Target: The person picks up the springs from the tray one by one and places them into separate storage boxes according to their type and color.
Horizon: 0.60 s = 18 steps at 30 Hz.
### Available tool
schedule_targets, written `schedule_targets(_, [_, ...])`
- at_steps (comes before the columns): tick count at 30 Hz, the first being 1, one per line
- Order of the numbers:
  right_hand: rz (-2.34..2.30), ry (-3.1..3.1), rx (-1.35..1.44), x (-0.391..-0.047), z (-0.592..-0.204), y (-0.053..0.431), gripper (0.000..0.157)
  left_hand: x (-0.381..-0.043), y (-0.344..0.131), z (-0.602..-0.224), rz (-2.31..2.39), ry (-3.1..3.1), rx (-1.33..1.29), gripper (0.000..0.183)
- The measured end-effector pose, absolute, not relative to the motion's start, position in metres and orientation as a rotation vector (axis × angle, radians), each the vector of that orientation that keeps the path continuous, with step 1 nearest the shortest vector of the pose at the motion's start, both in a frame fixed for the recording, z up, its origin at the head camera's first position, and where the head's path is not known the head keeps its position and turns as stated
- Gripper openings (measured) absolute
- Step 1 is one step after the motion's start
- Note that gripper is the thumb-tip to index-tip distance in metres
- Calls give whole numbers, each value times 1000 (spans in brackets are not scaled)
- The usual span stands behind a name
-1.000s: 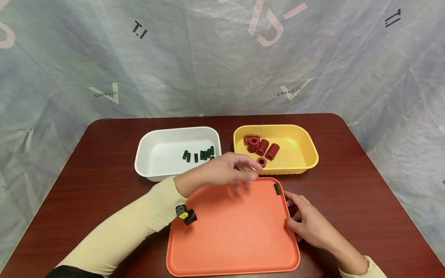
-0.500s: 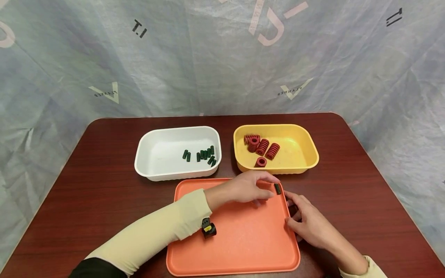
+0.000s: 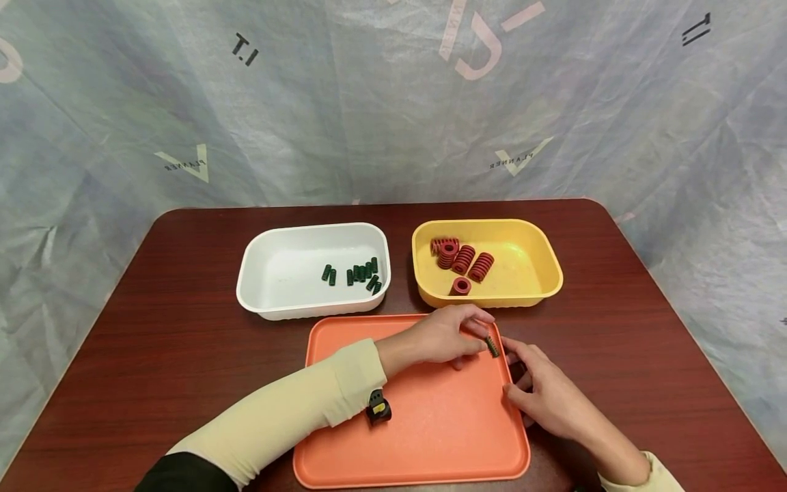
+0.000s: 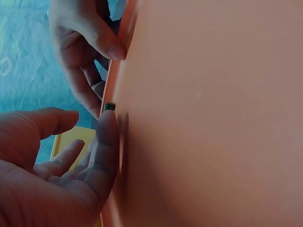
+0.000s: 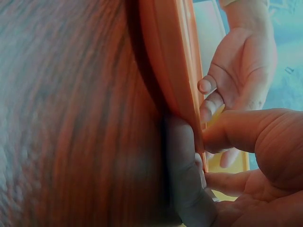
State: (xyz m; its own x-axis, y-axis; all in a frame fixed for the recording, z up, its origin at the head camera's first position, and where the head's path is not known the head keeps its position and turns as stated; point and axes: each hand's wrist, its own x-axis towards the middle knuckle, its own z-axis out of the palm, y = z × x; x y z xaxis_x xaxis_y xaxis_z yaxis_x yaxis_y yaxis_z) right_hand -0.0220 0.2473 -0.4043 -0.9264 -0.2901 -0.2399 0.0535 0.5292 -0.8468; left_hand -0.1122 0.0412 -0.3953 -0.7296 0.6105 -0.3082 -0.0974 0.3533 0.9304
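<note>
A small dark green coil spring (image 3: 492,347) lies at the far right corner of the orange tray (image 3: 424,437). My left hand (image 3: 439,335) reaches across the tray to it, one digit right at the spring and the others spread apart. In the left wrist view, that fingertip meets the end of the spring (image 4: 110,107), mostly hidden behind it. My right hand (image 3: 547,389) grips the tray's right edge. From the right wrist view, a finger (image 5: 182,151) lies under the rim, with other digits on its upper side.
A white box (image 3: 283,290) holding several green springs (image 3: 361,273) stands behind the tray on the left. Right of it, a yellow box (image 3: 522,273) contains several thicker red springs (image 3: 481,266). Both sit on a dark red-brown table (image 3: 615,307), with a printed sheet (image 3: 369,102) behind.
My left hand has moved right and toward me, from near the yellow box to the tray's corner. The spring there has slid slightly toward me. My right hand has stayed put.
</note>
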Motion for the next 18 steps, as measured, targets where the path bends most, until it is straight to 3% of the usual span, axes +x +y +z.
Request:
schedule_targets(8, [-1370,2424,-199,-22,-404,247,70,-110,44,-398,1361,2089,459,28])
schedule_targets(18, [-1373,2433,-199,-21,-405,247,70,-110,49,-403,990,2487,833,14])
